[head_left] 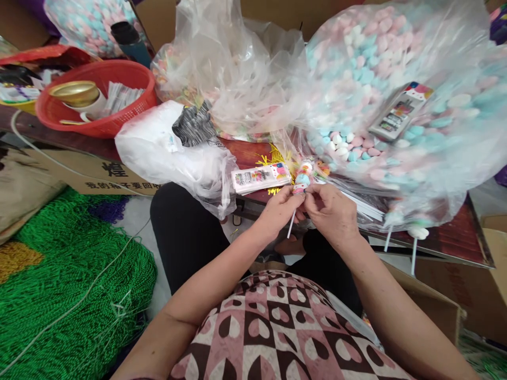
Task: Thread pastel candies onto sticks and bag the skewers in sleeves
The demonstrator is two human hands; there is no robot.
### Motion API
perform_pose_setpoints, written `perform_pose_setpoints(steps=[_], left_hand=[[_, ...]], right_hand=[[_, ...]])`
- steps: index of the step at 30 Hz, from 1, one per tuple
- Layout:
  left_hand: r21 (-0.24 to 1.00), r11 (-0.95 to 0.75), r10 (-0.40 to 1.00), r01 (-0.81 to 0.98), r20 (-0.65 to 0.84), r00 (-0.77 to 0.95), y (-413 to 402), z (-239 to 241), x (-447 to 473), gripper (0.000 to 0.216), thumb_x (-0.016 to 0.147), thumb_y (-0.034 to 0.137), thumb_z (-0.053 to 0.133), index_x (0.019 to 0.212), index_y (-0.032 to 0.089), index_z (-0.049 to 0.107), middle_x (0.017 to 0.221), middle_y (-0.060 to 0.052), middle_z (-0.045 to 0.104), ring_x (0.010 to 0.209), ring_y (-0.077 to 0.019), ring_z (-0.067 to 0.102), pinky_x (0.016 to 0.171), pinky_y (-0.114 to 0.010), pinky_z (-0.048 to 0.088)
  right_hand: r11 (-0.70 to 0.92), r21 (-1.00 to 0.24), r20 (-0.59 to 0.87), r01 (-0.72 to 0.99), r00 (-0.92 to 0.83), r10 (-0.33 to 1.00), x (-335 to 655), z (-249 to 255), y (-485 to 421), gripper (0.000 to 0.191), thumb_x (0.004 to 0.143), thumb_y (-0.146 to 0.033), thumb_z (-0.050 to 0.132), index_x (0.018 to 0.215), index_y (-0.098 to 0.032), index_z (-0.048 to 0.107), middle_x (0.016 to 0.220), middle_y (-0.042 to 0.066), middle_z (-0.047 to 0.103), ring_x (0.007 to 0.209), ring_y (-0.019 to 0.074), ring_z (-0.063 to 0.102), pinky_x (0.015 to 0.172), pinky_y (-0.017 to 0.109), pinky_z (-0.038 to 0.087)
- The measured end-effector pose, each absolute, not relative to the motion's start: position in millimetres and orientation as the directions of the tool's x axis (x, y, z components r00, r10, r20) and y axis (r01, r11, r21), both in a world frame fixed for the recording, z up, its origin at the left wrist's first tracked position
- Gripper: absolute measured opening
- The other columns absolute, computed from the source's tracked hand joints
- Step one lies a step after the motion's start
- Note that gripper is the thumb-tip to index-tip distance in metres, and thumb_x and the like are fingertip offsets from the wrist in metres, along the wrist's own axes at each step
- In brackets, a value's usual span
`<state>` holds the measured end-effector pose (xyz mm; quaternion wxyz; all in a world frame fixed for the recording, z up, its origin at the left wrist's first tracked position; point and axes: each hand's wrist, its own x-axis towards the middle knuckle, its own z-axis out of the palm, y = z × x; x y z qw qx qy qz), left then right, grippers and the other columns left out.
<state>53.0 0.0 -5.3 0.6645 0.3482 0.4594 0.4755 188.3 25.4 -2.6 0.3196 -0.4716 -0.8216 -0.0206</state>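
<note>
A marshmallow lollipop (303,178) with a white stick stands tilted between my hands at the table's front edge. Its pastel candy top points away from me inside a clear wrapper, and the stick slants down toward my lap. My left hand (279,211) is closed around its lower part. The fingers of my right hand (330,211) pinch at the wrapper's neck beside it; what exactly they grip is too small to tell. Just left of the candy lies a stack of printed bags (261,178), with yellow twist ties (273,156) behind and under it.
A large clear bag of pastel marshmallows (368,74) fills the right, with another printed stack (401,112) on it. Two white sticks with marshmallows (418,233) overhang the table edge (467,248). At left are a red basket (130,79), a white plastic bag (158,137) and green bead strings (87,274).
</note>
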Motion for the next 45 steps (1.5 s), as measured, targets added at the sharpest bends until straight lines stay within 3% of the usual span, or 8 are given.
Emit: perform_pose_setpoints(steps=[8,12,16,20,27,34,40,45], left_hand=[[0.939,0.245,0.968,-0.243,-0.249,0.017,-1.8,-16.1,57.5,0.022,0.086,0.036,0.057,0.103,0.022,0.057,0.066,0.006,0.057,0.051,-0.0078,0.052,0.048,-0.019,0.042],[0.941,0.103,0.991,-0.321,-0.125,-0.048,-4.4,-20.3,59.4,0.026,0.085,0.035,0.061,0.108,0.023,0.056,0.086,0.003,0.063,0.070,-0.0092,0.058,0.065,-0.020,0.048],[0.915,-0.014,0.991,-0.403,-0.040,-0.125,-2.7,-15.3,58.2,0.022,0.086,0.034,0.062,0.104,0.023,0.055,0.094,0.001,0.065,0.087,-0.0105,0.061,0.082,-0.022,0.048],[0.856,-0.043,0.984,-0.516,-0.054,-0.171,-0.2,-2.8,55.7,0.023,0.086,0.032,0.063,0.103,0.024,0.051,0.094,0.002,0.065,0.087,-0.0101,0.064,0.088,-0.025,0.047],[0.827,0.032,0.984,-0.561,-0.124,-0.127,-3.4,8.9,56.6,0.028,0.081,0.030,0.068,0.096,0.024,0.046,0.096,0.002,0.063,0.082,-0.0093,0.064,0.076,-0.021,0.049],[0.979,-0.181,0.954,0.097,0.198,-0.225,-3.1,0.5,40.6,0.024,0.088,0.037,0.060,0.104,0.022,0.049,0.095,-0.002,0.062,0.083,-0.0126,0.063,0.075,-0.026,0.050],[0.642,-0.419,0.776,0.642,0.621,-0.114,0.7,3.8,30.0,0.013,0.093,0.030,0.053,0.098,0.019,0.056,0.092,-0.005,0.067,0.084,-0.0152,0.064,0.077,-0.028,0.049],[0.571,-0.403,0.789,0.715,0.612,-0.045,0.7,13.0,26.2,0.015,0.095,0.027,0.049,0.095,0.018,0.061,0.088,-0.006,0.069,0.082,-0.0157,0.064,0.077,-0.028,0.049]], right_hand=[[0.512,-0.281,0.519,0.812,-0.320,0.793,186.8,-4.6,18.1,0.011,0.079,-0.021,0.053,0.072,-0.021,0.062,0.063,0.002,0.066,0.057,0.0162,0.060,0.056,0.027,0.043],[0.536,-0.267,0.562,0.801,-0.322,0.762,185.3,-6.2,13.6,0.012,0.079,-0.019,0.053,0.071,-0.021,0.062,0.061,0.003,0.066,0.056,0.0163,0.061,0.056,0.027,0.044],[0.464,-0.559,0.496,0.687,-0.172,0.851,180.7,-1.6,8.9,0.012,0.084,-0.023,0.053,0.082,-0.021,0.065,0.072,0.003,0.070,0.059,0.0162,0.062,0.060,0.029,0.049],[0.174,-0.923,0.174,0.344,-0.032,0.984,171.6,4.0,-10.0,0.017,0.088,-0.035,0.056,0.095,-0.021,0.063,0.077,0.002,0.069,0.063,0.0166,0.064,0.060,0.030,0.053],[-0.115,-0.993,-0.119,0.030,-0.191,0.974,153.3,-6.7,-30.7,0.023,0.083,-0.040,0.066,0.092,-0.019,0.068,0.064,-0.002,0.061,0.058,0.0125,0.057,0.055,0.024,0.048],[-0.161,-0.987,-0.161,0.009,-0.144,0.976,157.9,-8.3,-30.0,0.030,0.089,-0.045,0.060,0.096,-0.017,0.070,0.051,-0.005,0.053,0.044,0.0075,0.046,0.045,0.019,0.038],[-0.137,-0.990,-0.140,0.046,-0.090,0.986,160.3,-3.6,-30.4,0.035,0.087,-0.046,0.061,0.103,-0.016,0.071,0.046,-0.006,0.052,0.040,0.0069,0.043,0.041,0.018,0.037],[-0.119,-0.992,-0.121,0.050,-0.059,0.991,159.5,-2.0,-29.8,0.036,0.087,-0.045,0.062,0.103,-0.015,0.072,0.045,-0.006,0.052,0.040,0.0069,0.043,0.041,0.018,0.038]])
